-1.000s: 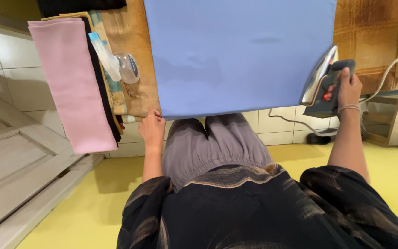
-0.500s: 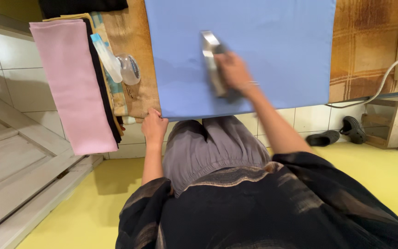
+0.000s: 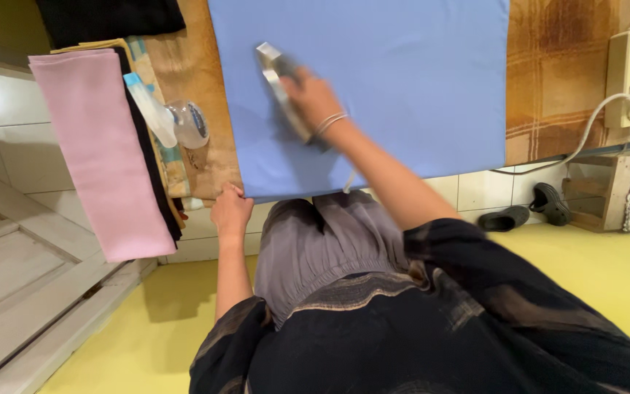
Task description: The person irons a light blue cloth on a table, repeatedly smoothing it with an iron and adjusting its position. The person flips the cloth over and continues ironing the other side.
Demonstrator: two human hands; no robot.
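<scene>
The right hand [image 3: 313, 95] has its fingers clamped on an iron [image 3: 280, 84] on the blue cloth [image 3: 402, 80], while the left hand [image 3: 231, 210] pinches its near left corner, right of a clear spray bottle [image 3: 169, 120] with a blue label.

A plain light-blue cloth [image 3: 402, 80] covers the middle of the surface [image 3: 555, 80], whose cover is a brown-and-tan plaid. At the left edge hangs a pale pink cloth [image 3: 100, 153] over a black one [image 3: 156, 157] — beside them a clear spray bottle [image 3: 173, 120] with a light-blue top. The iron [image 3: 280, 87] shows silver and dark grey. The floor [image 3: 621, 270] is yellow.
</scene>
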